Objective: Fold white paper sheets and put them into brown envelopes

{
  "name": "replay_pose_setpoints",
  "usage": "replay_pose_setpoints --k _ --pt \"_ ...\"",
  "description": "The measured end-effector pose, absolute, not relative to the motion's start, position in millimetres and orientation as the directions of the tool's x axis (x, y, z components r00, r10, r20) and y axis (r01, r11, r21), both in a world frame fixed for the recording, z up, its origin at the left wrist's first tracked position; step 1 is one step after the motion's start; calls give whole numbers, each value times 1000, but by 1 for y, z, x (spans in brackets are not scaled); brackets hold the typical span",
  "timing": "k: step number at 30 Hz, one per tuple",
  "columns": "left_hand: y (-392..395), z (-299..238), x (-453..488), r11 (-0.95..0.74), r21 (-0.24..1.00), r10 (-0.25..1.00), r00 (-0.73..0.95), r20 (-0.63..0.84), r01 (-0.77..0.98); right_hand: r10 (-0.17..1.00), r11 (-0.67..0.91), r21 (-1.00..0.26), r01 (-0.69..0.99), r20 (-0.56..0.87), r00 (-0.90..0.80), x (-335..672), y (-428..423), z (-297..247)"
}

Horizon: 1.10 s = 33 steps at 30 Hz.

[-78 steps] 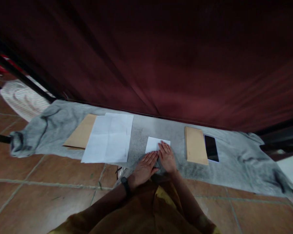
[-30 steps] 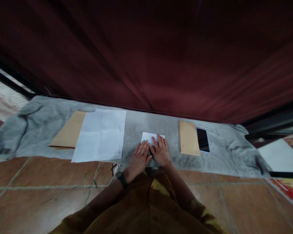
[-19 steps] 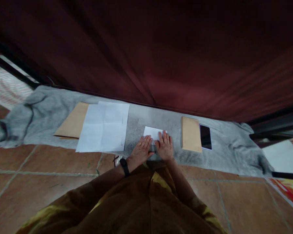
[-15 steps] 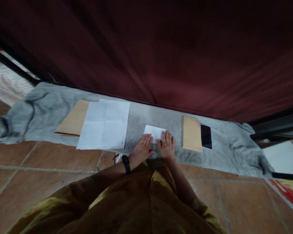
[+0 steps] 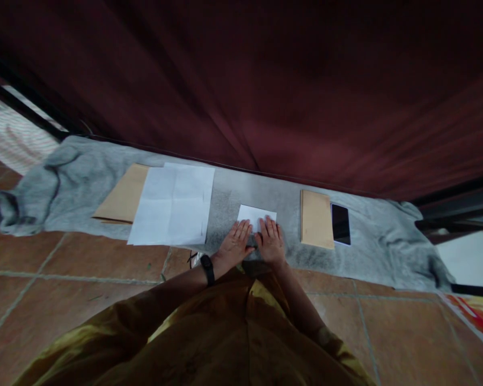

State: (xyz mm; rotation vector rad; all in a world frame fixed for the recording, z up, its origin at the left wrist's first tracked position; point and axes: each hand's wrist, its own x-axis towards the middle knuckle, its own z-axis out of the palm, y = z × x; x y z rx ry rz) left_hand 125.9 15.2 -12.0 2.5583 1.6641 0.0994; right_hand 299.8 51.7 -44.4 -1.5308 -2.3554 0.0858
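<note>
A small folded white paper [image 5: 254,214] lies on a grey cloth [image 5: 84,182] spread over the tiled floor. My left hand [image 5: 235,244] and my right hand [image 5: 269,240] rest side by side, fingers flat and stretched out, pressing on the paper's near edge. A black band sits on my left wrist. Only the far half of the paper shows beyond my fingers.
To the left lie large creased white sheets [image 5: 173,205] over a brown envelope [image 5: 123,195]. To the right sit another brown envelope [image 5: 316,219] and a dark phone [image 5: 340,224]. A dark red curtain [image 5: 265,91] hangs behind the cloth. A white sheet [image 5: 469,259] lies far right.
My hands have stayed flat on the folded paper, shifting only slightly along it. The camera view has drifted a little.
</note>
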Motion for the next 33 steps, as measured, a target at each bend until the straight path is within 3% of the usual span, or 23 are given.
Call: replay_pose_setpoints --k 13,16,19,22,26,30,33 --pt "18 -15 115 -323 177 946 313 86 930 920 351 -212 912 260 -293 310 43 -45" --pt "21 -15 113 -281 250 958 257 124 927 917 355 -210 911 268 -295 310 42 -44" --pt "29 -17 112 -209 420 975 158 154 883 915 357 -210 910 274 -296 310 41 -43" --pt "44 -20 111 -95 666 991 4 137 740 917 352 -208 913 271 -292 309 41 -42" --pt "66 -23 110 117 906 971 -236 -20 406 922 342 -212 916 263 -284 309 42 -43" --pt "77 -22 109 274 957 895 -388 -220 89 920 353 -225 908 261 -293 310 42 -43" --pt "78 -21 108 317 948 876 -380 -296 -6 919 356 -226 907 258 -297 311 42 -44"
